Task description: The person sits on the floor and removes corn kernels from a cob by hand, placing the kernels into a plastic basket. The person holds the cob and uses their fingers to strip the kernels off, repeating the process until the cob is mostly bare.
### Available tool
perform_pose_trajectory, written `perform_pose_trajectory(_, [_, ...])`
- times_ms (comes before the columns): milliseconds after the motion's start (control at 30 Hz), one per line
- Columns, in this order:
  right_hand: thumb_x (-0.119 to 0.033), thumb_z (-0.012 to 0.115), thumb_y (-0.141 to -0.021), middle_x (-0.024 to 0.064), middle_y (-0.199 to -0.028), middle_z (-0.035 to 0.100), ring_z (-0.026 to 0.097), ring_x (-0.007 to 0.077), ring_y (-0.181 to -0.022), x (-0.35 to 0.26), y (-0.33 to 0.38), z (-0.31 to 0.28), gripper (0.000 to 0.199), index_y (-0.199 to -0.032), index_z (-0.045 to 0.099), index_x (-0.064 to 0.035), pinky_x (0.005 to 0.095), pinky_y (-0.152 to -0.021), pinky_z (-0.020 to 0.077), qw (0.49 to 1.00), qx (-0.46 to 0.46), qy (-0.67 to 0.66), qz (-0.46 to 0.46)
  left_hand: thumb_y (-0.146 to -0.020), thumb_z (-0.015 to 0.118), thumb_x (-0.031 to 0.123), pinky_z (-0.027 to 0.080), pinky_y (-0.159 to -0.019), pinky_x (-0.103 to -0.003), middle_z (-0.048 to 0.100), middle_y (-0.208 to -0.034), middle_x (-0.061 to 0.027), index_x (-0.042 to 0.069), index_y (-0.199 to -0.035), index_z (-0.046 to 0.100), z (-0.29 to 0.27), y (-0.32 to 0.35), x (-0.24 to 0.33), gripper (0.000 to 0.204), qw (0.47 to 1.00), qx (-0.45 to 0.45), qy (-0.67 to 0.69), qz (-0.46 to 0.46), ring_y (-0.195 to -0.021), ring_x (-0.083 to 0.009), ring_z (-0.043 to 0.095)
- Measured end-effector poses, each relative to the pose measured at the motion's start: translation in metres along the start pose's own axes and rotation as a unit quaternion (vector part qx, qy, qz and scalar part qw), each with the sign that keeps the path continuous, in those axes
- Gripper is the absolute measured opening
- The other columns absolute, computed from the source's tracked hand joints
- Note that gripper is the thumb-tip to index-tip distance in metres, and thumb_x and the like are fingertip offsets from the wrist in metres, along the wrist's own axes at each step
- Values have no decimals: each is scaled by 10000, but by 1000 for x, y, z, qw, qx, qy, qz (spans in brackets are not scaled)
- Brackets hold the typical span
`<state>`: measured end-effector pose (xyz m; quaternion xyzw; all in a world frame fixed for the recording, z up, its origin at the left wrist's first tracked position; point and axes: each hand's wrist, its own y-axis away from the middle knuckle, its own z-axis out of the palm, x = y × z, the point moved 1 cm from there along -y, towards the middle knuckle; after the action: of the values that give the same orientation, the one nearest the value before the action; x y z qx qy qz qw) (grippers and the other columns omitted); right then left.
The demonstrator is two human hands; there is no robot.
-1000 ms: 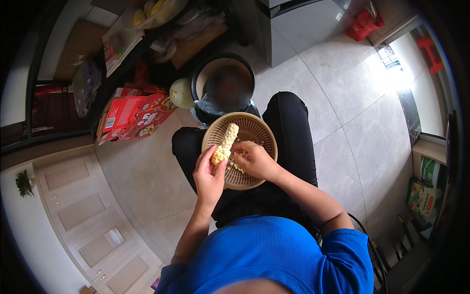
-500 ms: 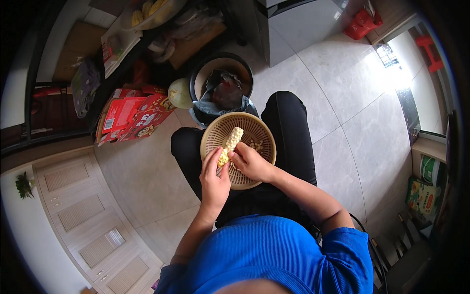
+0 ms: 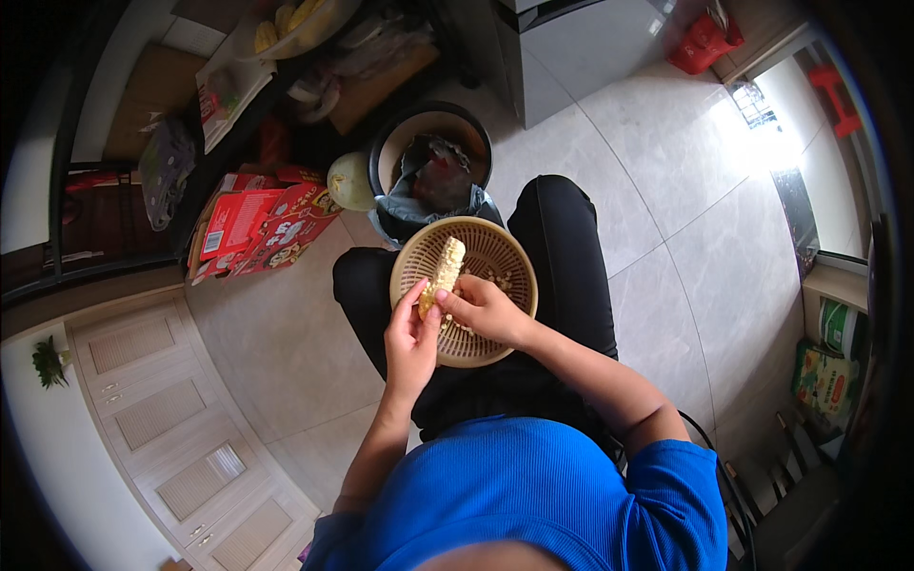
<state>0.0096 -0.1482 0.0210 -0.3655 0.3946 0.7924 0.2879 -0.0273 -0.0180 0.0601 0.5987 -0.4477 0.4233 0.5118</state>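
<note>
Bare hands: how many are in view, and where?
2: the left bare hand holds the yellow corn cob at its lower end; the right bare hand touches it from the right, over the round tan plastic basket.

Red cardboard [image 3: 252, 221], left of and beyond the left hand [image 3: 411, 344]: white characters, barcode [image 3: 213, 240]. Green packet [image 3: 821, 379], far right of the right hand [image 3: 490, 314]: red label [image 3: 840, 388], print too small to read.

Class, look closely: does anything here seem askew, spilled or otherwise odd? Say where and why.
The grey plastic bag in the round bin beyond the tan basket looks askew: it drapes over the near rim, leaving the far inner wall bare.
</note>
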Motion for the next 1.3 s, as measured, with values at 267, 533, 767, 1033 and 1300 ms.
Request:
perform_pose_trajectory(267, [-276, 454, -922, 229, -695, 567, 579, 315, -652, 12, 1, 8, 351, -841, 512, 60, 387, -611, 443, 986, 63, 123, -97, -934, 373, 103, 443, -835, -344, 543, -1110, -219, -35, -1229, 410, 5, 1, 4, 328, 973, -14, -221, 57, -992, -308, 562])
perform_pose_trajectory(533, [-232, 435, -909, 252, -747, 570, 583, 364, -732, 3, 4, 4, 312, -869, 504, 70, 412, -663, 439, 987, 26, 121, -101, -919, 366, 55, 438, -843, -342, 525, -1138, -216, -26, -1253, 382, 7, 5, 12, 344, 968, -23, -236, 85, -1019, -311, 543])
perform_pose_trajectory(767, [-215, 378, -943, 89, -795, 562, 532, 134, -711, 10, 2, 0, 283, -1014, 501, 30, 265, -653, 445, 986, -11, 122, -109, -912, 369, 46, 433, -864, -364, 516, -1143, -230, -18, -1258, 371, 6, 5, 11, 352, 959, -30, -255, 121, -1048, -357, 530])
perform_pose_trajectory(1033, [-271, 399, -956, 18, -702, 542, 512, 80, -632, -27, 15, -16, 322, -832, 530, -4, 220, -599, 442, 996, -80, 0, 29, -925, 426, 107, 448, -749, -268, 578, -989, -119, -11, -1165, 497, -24, -9, 12, 277, 985, -12, -172, 5, -841, -173, 573])
perform_pose_trajectory(1300, [-324, 683, -777, 90, -710, 537, 519, 148, -613, -36, 14, -3, 374, -854, 544, 15, 276, -556, 436, 957, 2, 229, -178, -918, 407, 91, 467, -677, -309, 600, -858, -148, -25, -907, 528, -15, -18, 31, 167, 966, -51, -241, 77, -749, -233, 590])
